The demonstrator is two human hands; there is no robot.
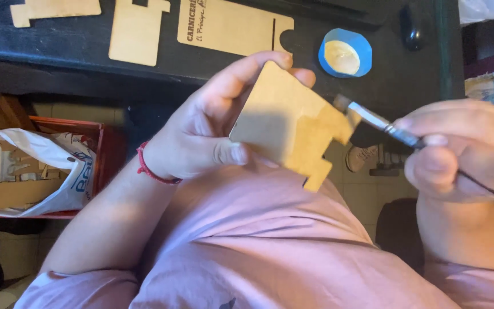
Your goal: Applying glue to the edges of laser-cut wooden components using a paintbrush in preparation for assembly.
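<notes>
While we look down over a pink shirt (270,240), we see our left hand (212,134) holding a notched wooden panel (290,123) up in front of the chest, thumb pressed on its near face and fingers wrapped behind its top edge. A red cord bracelet (147,166) circles that wrist. Our right hand (461,149) pinches the handle of a small paintbrush (381,123) between thumb and fingertips, and the bristle end touches the panel's upper right edge, beside one of its cut-out steps. The two hands stay apart, joined only by brush and panel.

Beyond the hands runs a dark tabletop (75,43). On it we see three more flat wooden cut-outs: one at the far left (52,10), a second just right of it (138,31), and a wider slotted one with printed lettering (232,26). Near that last piece stands a blue round lid or cup with pale contents (344,54); we cannot tell what the contents are. Below the table's edge, to our left, a red crate (107,146) holds a white plastic bag (35,166) with more wooden pieces showing inside it.
</notes>
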